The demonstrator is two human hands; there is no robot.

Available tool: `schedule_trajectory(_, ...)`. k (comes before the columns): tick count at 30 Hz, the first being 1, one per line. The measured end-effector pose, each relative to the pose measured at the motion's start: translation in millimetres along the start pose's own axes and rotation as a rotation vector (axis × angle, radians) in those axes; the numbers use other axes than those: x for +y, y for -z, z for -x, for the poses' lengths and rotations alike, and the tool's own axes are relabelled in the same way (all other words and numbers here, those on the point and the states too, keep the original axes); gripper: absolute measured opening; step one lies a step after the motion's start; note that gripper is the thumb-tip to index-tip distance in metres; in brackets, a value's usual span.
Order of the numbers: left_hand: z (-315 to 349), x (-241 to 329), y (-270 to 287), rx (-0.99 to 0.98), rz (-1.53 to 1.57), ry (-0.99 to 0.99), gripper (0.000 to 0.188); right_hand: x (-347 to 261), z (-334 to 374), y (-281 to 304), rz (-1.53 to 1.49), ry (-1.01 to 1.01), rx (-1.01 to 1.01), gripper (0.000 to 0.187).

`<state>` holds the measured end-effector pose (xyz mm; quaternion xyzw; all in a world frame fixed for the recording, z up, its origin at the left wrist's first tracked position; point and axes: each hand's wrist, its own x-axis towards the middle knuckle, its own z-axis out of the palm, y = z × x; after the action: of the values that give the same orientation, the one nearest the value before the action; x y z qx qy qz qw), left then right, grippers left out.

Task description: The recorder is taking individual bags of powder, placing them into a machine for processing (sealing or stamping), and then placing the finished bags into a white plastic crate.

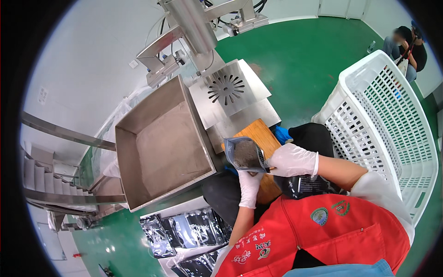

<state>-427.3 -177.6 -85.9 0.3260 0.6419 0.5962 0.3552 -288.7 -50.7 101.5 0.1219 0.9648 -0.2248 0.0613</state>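
An upright, wide-mouthed dark pouch [229,147] filled with grey-brown powder [246,153] is held in front of me. My left hand [249,187], in a white glove, is closed around its lower part from below. At the pouch's right edge, my gloved right hand [292,160] grips the rim with fingers pinched together. A wooden board [263,134] lies behind and under the pouch, across my lap. Below my right hand rests a black printed packet [308,185].
To the left stands a deep metal tray [170,138] with powder spread inside. Ahead is a steel machine [226,89] with a slotted plate. A white plastic basket [369,124] stands at right. Black packets [191,228] lie in a bin at lower left. A person [408,53] crouches far right.
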Motion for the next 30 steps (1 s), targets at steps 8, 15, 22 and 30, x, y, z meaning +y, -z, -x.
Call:
schedule_trajectory(8,-56.2,86.1,74.4,-0.101,-0.037,0.277,0.035,32.4,-19.4,94.4,-0.371,-0.027,0.364,0.031)
schedule_trajectory(15,-174.7,174.8,56.7,-0.002,-0.126,-0.648,0.038,76.8,-104.4,136.9,-0.460,0.112,0.611,0.040)
schedule_trajectory(22,-245.6,277.8,43.9,-0.877,-0.106,-0.093,0.034,120.2,-171.8,150.2,-1.066,0.093,0.605,0.041)
schedule_trajectory(30,-345.0,250.5,53.2,-0.678,-0.282,-0.047,0.009,190.5,-198.4,156.6,-0.988,0.023,1.042,0.024)
